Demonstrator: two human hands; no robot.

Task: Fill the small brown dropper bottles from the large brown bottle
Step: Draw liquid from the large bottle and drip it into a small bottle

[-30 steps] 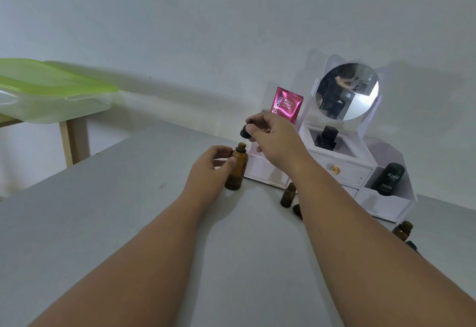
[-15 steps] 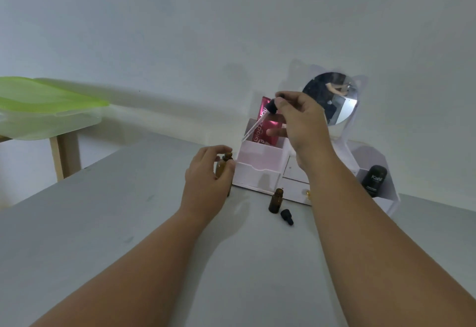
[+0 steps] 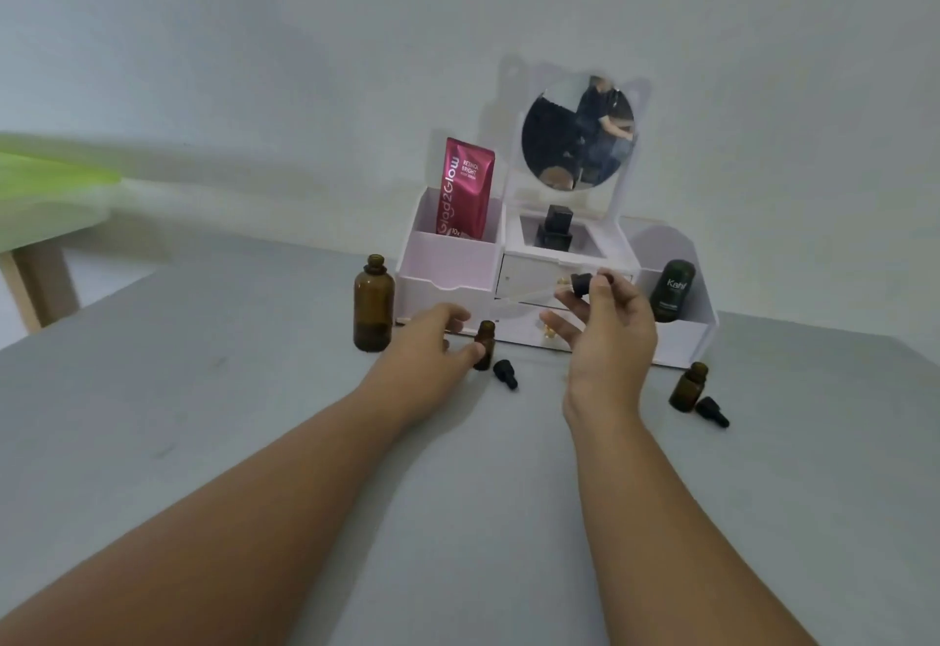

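Standing open at left, the big bottle (image 3: 374,304) is upright. Left hand (image 3: 432,340), fingers loosely curled, touches a small bottle (image 3: 484,344). Right hand (image 3: 605,335) pinches a dropper (image 3: 552,292), its glass tip pointing left toward that bottle's mouth.

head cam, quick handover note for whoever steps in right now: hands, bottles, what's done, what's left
Right hand: pinching the dropper by its black bulb, glass tube pointing left, above the table.
Left hand: fingers at the small open bottle, steadying it.
Large brown bottle: upright on the table, uncapped, left of the white organizer.
Second small bottle: open, far right, its black cap beside it. Another cap lies by the first bottle.
Done: all bottles opened, dropper drawn out.
Left: liquid levels cannot be told; likely fill both small bottles, then recap.
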